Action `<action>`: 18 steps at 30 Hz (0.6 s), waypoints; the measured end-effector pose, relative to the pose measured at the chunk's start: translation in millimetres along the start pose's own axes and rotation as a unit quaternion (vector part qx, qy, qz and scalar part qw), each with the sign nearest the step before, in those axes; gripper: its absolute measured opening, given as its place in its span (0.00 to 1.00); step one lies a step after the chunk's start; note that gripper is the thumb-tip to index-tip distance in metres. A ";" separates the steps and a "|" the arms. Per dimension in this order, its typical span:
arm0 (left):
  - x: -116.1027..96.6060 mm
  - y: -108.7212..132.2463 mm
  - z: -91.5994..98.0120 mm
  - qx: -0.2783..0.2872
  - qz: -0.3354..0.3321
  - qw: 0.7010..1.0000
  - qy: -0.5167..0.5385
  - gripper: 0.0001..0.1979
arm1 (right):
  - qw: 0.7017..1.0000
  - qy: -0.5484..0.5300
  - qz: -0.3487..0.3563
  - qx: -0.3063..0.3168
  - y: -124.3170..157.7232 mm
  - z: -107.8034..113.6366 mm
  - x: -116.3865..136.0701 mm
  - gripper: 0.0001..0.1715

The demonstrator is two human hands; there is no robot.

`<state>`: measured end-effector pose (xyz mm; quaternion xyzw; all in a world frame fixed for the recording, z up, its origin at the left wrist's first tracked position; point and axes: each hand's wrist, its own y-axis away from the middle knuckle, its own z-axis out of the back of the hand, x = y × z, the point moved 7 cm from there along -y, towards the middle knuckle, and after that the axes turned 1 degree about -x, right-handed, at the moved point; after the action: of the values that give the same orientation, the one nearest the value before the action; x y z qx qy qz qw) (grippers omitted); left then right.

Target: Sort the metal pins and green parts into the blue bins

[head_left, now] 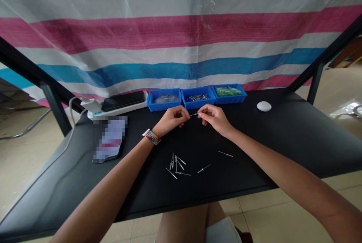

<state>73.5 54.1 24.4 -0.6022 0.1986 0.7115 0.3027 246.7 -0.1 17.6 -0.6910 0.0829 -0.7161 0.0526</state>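
Between the fingertips of my two hands a pop rivet [194, 115] lies nearly level above the black table. My left hand [174, 118] pinches one end of it, and my right hand [213, 116] pinches the other. Nearer to me, several loose pop rivets [175, 165] form a small cluster on the tabletop. Two single rivets lie apart to the right, one slanted rivet [204, 168] and another rivet [225, 154] near my right forearm. Just behind my hands stands a blue bin [198, 104] with many metal rivets in it.
A blue bin [164, 106] with clear pieces and a blue bin [230, 100] with green packets flank the middle one. At left are a phone [111, 139], a power strip [124, 109] with another phone on it, and a cable [69, 137]. A white mouse [264, 106] sits right.
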 end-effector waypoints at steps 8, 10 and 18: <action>2.2 -0.5 -0.3 0.006 0.002 1.000 -0.006 0.14 | 1.000 0.009 0.023 -0.009 0.0 -0.1 3.6 0.15; 2.3 -0.3 -0.8 0.008 0.002 1.000 -0.011 0.13 | 0.999 0.015 0.033 -0.014 0.8 0.0 5.2 0.13; 5.5 -0.6 -1.3 0.018 0.005 1.000 -0.023 0.15 | 0.997 0.047 0.053 -0.032 3.8 1.0 9.0 0.08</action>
<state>74.4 54.8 18.8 -0.5789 0.2074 0.7232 0.3143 247.2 -5.6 25.8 -0.6527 0.1451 -0.7408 0.0642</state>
